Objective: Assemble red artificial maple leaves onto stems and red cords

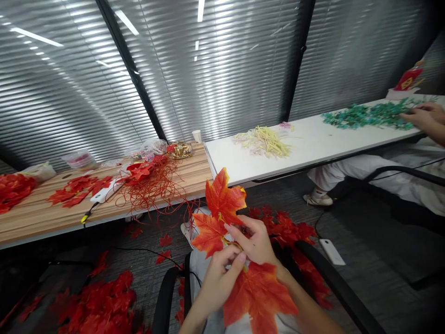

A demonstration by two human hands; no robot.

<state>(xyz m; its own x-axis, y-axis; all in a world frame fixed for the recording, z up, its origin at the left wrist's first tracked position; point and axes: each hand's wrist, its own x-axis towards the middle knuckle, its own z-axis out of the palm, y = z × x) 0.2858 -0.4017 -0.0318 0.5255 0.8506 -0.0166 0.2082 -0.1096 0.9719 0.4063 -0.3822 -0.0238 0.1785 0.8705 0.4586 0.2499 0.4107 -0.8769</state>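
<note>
Grip of left hand [219, 274] and right hand [257, 243] pinches red leaf spray [225, 198], its middle hidden.

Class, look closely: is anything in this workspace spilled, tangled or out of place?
Yes. Red artificial maple leaves lie on the carpet, some loose, some heaped, though similar leaves lie on the wood-grain table. Red cords also spill over its edge in an untidy tangle.

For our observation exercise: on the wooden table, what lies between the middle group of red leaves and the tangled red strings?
A white device lies there, with a cable at its near end, as the head view shows.
</note>
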